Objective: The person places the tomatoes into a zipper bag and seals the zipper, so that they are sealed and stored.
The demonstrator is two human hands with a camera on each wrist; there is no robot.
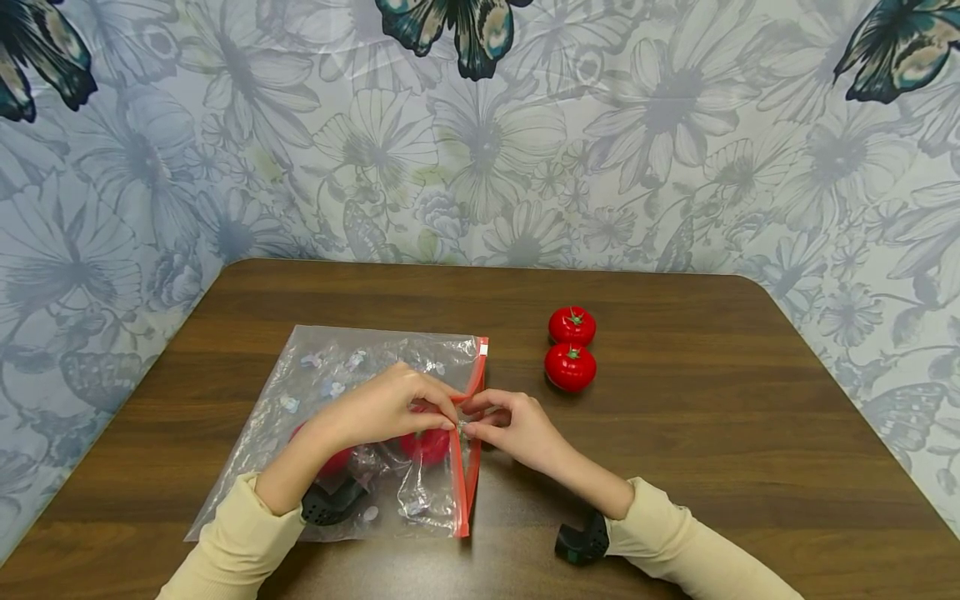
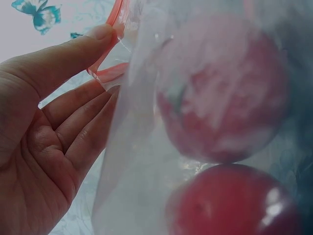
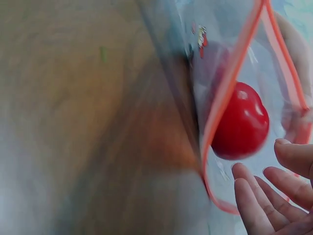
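A clear zip bag (image 1: 262, 417) with a red-edged mouth lies on the table, its mouth toward the right. My left hand (image 1: 393, 408) reaches over the bag and pinches the red edge between thumb and fingers. Parted at the mouth, the two red strips (image 3: 225, 93) leave a gap. Inside is a tomato (image 3: 243, 122); the left wrist view shows two, an upper tomato (image 2: 225, 98) and a lower tomato (image 2: 232, 200), through the plastic. My right hand (image 1: 517, 425) is at the mouth, thumb and fingers apart, with nothing visible between them.
Two more tomatoes, a rear one (image 1: 572, 326) and a front one (image 1: 570, 367), sit right of the bag on the brown wooden table (image 1: 712, 417). Behind the table is a wall (image 1: 525, 167) with flower and butterfly patterns.
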